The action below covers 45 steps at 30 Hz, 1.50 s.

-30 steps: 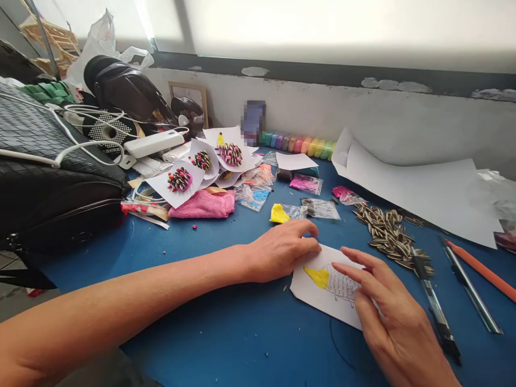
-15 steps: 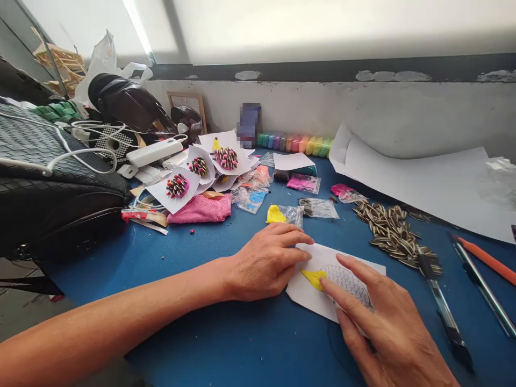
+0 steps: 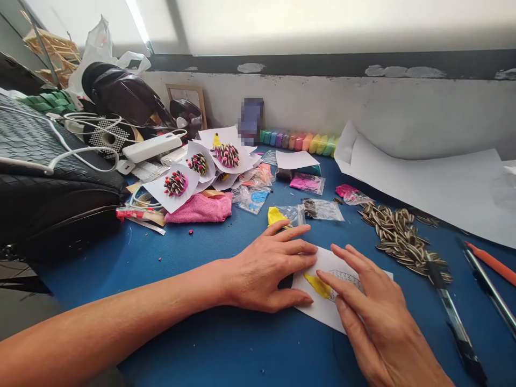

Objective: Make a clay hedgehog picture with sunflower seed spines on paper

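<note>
A white paper (image 3: 322,317) with a drawn, scalloped oval outline (image 3: 342,276) lies on the blue table. Yellow modelling clay (image 3: 318,286) is spread flat over the pointed left end of the drawing. My left hand (image 3: 278,269) rests with fingers spread on the paper's left edge, thumb below and fingers above the clay. From the right, my right hand (image 3: 371,306) reaches over the drawing with fingers extended, its index fingertip at the clay's upper edge. That hand hides part of the drawing. Behind my left hand sits an opened bag of yellow clay (image 3: 277,215).
Striped sunflower seeds (image 3: 403,236) are heaped at right, beside a black pen (image 3: 455,317) and an orange pen (image 3: 492,262). Several seed-covered clay hedgehogs (image 3: 176,184) on paper lie at left near a pink cloth (image 3: 199,208). Clay packets (image 3: 307,183) and a white sheet (image 3: 427,183) are behind.
My left hand has spread its fingers, its thumb now out on the paper below the clay. The right index fingertip has shifted to the clay's upper edge, and the yellow patch looks broader.
</note>
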Motion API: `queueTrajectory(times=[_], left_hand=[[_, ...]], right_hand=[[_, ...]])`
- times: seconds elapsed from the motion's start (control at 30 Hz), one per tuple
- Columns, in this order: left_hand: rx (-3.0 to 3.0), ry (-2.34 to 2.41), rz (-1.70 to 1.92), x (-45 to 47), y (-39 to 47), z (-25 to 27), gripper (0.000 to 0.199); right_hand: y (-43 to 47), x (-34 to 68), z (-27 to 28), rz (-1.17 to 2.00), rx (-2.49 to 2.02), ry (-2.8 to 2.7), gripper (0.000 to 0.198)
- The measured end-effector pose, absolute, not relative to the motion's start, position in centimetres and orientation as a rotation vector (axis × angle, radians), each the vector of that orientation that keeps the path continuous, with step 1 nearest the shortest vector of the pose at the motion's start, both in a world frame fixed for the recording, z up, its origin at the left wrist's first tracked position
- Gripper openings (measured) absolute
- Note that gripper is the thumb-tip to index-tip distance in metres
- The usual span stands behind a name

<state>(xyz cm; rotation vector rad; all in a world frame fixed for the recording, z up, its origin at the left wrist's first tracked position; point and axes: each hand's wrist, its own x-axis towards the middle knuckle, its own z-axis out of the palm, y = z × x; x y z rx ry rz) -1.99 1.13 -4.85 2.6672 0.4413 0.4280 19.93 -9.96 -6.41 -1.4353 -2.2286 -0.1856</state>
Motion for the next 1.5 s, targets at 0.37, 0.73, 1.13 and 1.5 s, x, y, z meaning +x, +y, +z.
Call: queueTrajectory(times=[0.37, 0.73, 1.13, 1.5], left_hand=[[2.663, 0.453, 0.38, -2.0, 1.3, -4.7, 0.053], [2.66, 0.451, 0.379, -2.0, 1.2, -4.7, 0.054], [2.668, 0.434, 0.409, -2.0, 1.2, -4.9, 0.055], [2.668, 0.435, 0.397, -1.9, 1.3, -4.7, 0.056]], right_hand=[[-9.8, 20.1, -7.1, -0.171, -1.373, -2.276, 0.039], [-10.2, 19.6, -6.3, -0.127, -1.414, -2.178, 0.04], [-9.9, 19.4, -6.5, -0.252, -1.324, -2.269, 0.037], [-10.8, 20.0, -6.2, -0.361, -1.325, -2.354, 0.044]])
